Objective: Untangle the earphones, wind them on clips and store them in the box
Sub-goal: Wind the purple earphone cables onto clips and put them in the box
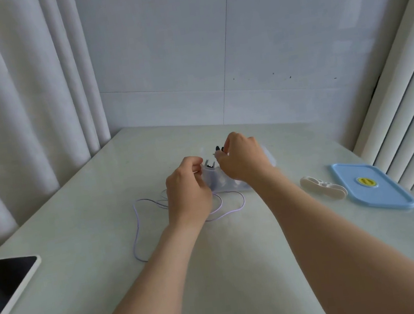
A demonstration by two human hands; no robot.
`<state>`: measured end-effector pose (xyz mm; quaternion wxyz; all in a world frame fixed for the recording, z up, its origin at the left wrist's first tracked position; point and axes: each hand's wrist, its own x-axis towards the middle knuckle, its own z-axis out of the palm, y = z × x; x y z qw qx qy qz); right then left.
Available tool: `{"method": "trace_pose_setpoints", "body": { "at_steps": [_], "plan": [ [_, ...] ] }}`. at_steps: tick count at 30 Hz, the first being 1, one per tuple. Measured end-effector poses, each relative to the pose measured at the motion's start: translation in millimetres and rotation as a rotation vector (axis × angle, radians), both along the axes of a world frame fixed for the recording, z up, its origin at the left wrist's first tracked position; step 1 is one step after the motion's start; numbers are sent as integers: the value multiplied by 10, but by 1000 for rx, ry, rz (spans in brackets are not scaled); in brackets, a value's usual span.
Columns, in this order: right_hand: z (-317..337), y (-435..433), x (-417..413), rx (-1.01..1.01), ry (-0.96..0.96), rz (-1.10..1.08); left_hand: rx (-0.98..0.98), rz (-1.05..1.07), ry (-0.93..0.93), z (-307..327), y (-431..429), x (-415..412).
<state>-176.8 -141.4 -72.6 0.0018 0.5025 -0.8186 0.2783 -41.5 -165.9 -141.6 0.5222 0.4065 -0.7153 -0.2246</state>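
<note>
**A:** Earphones' lilac cable point(136, 221): where?

**B:** Trailing in loose loops on the bench point(73, 203), below and left of the left grip point(188, 189), running up under it.

**A:** Left grip?

**B:** Curled round one end of a translucent lilac clip point(227, 184), other end reaching under the right wrist.

**A:** Right grip point(241, 159)?

**B:** Just right of the left one, fingertips pinched on small black pieces point(217, 148) over the clip's top; too small to identify.

**A:** Farther right?

**B:** White clip point(323, 187) just beside a blue lid point(371, 184), both flat on the bench, well apart from the right grip. Phone point(2, 284) far left of both grips.
</note>
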Motion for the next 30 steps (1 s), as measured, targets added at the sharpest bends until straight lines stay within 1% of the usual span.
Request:
{"method": "trace_pose_setpoints", "body": {
  "at_steps": [2, 5, 9, 12, 15, 18, 21, 23, 24, 26, 28, 30],
  "plan": [
    [-26, -47, 0, -11, -33, 55, 0, 5, 2, 4, 0, -8],
    [-46, -42, 54, 24, -8, 120, -5, 18, 11, 11, 11, -20],
    [-74, 40, 235, 133, 201, 193, -14, -1, 17, 30, 34, -21],
    [-141, 99, 282, 114, 225, 200, -3, -18, 11, 27, 27, -15],
    [-218, 105, 220, 126, 328, 157, -30, -38, -3, 11, 34, -22],
    [-303, 204, 208, 19, 308, 145, -82, -3, -41, 41, 105, -24],
    [-318, 406, 174, -98, 379, 203, -238, 27, -66, 105, 193, -3],
    [-306, 568, 71, -197, 418, 210, -309, 8, -88, 125, 238, -9],
    [-297, 672, 7, -230, 430, 190, -327, -26, -100, 127, 276, -28],
    [-280, 846, -128, -227, 408, 115, -351, -119, -137, 117, 353, -82],
    [-300, 987, -296, -121, 409, -16, -385, -216, -206, 85, 439, -153],
    [-364, 1124, -466, 48, 449, -193, -386, -296, -281, 53, 498, -218]
  ]
}}
